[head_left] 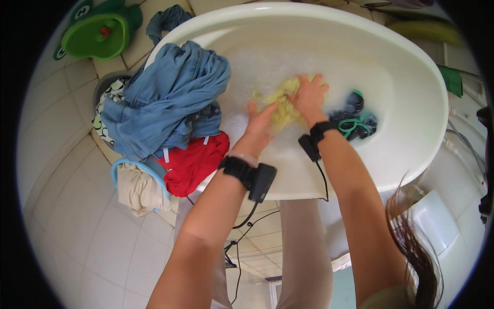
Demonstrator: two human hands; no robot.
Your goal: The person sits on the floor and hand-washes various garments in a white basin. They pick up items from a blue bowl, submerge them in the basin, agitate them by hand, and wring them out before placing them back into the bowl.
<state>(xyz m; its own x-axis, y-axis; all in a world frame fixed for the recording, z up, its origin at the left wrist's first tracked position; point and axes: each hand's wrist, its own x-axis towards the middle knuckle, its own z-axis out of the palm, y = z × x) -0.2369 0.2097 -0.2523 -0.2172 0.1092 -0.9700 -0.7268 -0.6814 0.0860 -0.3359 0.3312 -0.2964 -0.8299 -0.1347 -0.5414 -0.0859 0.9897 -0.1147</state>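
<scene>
A wet yellow cloth lies bunched in shallow sudsy water inside a white bathtub. My left hand reaches its near left side, fingers apart, with the fingertips touching the fabric's edge. At the cloth's right side, my right hand rests with its fingers spread; the side toward the cloth is partly hidden. Dark wet fabric with a green cord sits in the tub, right of that hand. Each wrist carries a black strap with a small box and a cable.
Blue denim clothing and a red garment drape over the tub's left rim. A beige cloth hangs in a light blue basin below them. Farther left stands a green frog-shaped basin. Cables dangle between my legs.
</scene>
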